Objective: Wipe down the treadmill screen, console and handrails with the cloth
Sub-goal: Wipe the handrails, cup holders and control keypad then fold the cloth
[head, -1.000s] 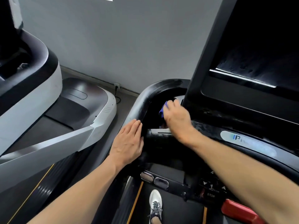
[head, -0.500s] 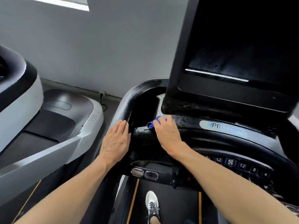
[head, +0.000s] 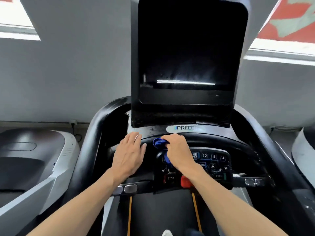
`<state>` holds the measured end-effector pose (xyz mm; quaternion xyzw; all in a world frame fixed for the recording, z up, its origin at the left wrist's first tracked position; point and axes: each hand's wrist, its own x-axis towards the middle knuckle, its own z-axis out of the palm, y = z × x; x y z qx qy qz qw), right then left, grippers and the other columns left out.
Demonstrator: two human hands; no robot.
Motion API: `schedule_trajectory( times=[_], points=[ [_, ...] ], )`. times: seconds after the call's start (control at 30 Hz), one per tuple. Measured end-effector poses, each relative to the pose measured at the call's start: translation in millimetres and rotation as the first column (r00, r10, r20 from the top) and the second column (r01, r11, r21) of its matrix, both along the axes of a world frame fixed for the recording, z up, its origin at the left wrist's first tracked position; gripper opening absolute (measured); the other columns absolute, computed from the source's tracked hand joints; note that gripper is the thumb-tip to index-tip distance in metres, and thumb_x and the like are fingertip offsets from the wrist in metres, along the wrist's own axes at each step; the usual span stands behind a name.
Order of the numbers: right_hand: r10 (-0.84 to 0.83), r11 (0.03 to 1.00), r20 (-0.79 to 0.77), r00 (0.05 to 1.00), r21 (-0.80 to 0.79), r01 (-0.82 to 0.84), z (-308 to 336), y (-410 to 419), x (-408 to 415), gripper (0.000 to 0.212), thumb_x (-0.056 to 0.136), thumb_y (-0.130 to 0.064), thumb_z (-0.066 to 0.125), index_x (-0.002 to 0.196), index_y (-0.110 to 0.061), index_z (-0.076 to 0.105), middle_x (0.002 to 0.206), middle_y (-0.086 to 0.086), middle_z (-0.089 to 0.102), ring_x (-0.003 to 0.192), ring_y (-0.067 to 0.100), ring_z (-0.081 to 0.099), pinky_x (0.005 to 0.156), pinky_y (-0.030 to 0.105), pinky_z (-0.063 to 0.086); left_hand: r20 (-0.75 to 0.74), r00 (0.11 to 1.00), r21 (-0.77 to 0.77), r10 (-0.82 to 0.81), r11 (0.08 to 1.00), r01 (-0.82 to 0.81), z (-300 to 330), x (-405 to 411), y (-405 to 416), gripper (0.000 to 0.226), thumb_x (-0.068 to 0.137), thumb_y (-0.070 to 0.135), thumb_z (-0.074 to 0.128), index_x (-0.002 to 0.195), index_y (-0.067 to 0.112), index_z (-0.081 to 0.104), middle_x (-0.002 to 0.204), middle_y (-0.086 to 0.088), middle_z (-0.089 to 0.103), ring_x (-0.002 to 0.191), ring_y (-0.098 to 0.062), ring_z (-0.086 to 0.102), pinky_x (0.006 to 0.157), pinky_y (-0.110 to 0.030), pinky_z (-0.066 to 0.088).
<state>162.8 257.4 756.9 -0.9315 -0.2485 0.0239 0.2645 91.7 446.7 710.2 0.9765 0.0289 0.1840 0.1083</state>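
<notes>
Blue cloth [head: 159, 142] was bunched in the right hand [head: 177, 150], fingers curled round it, a loose tail of it hanging below the palm over the keypad [head: 211, 161]; the wad lay pressed on the black curved bar of the console [head: 213, 139] just under the PRECOR badge [head: 185, 128]. Left hand [head: 130, 153] lay flat with fingers straight and together, holding nothing, resting on the console's left shoulder just beside the cloth. Judged: cloth is light, soft and limp, likely microfibre, so it conforms to curves but slips out of shape; best held as a wad under the palm with the tail tucked, otherwise the tail may drag across the STOP button [head: 170, 178], START button [head: 219, 175] or the red safety tab [head: 185, 181]. Console plastic looked glossy, hard and streaked with residue, so firm pressure seemed safe there; the dark screen [head: 189, 48] above looked smeared and probably wanted a lighter touch. Edges noted: lower lip of the screen housing overhung the console close behind the knuckles, limiting forward travel; a deep recess sat at the left [head: 119, 126]. Open room ran sideways along the bar toward the right, and out along the left handrail [head: 95, 133] and right handrail [head: 265, 142]. Neighbouring treadmill [head: 34, 159] stood well apart at left
</notes>
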Motion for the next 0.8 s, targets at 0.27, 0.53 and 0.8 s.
schedule_trajectory(
  times=[0.27,0.53,0.8],
  points=[
    [-0.243,0.95,-0.131,0.961,0.169,0.264,28.4,-100.3,38.4,0.03,0.09,-0.009,0.066,0.119,-0.016,0.071,0.11,0.003,0.07,0.105,0.02,0.061,0.086,0.018,0.038,-0.108,0.973,-0.001,-0.202,0.979,0.203,19.1,52.9,-67.5,0.049,0.102,0.042,0.034,0.12,0.009,0.064,0.12,-0.005,0.063,0.109,-0.025,0.061,0.093,-0.038,0.053],
    [-0.398,0.821,-0.33,0.856,0.289,0.493,23.3,-196.2,97.0,0.012,0.09,-0.025,0.073,0.095,-0.023,0.063,0.089,-0.008,0.064,0.085,0.014,0.061,0.071,0.027,0.042,-0.168,0.945,-0.063,-0.28,0.96,0.273,31.0,126.0,-152.9,0.058,0.099,0.047,0.029,0.126,0.01,0.064,0.127,-0.003,0.063,0.119,-0.024,0.058,0.103,-0.038,0.048],
    [-0.556,0.677,-0.439,0.705,0.252,0.691,-14.8,-301.9,152.6,0.023,0.082,-0.018,0.071,0.096,-0.035,0.065,0.088,-0.01,0.071,0.083,0.015,0.068,0.08,0.04,0.056,-0.255,0.887,-0.039,-0.384,0.921,0.388,21.2,200.1,-246.7,0.068,0.095,0.051,0.023,0.133,0.01,0.062,0.136,-0.002,0.06,0.129,-0.022,0.052,0.109,-0.034,0.043]
  ],
)
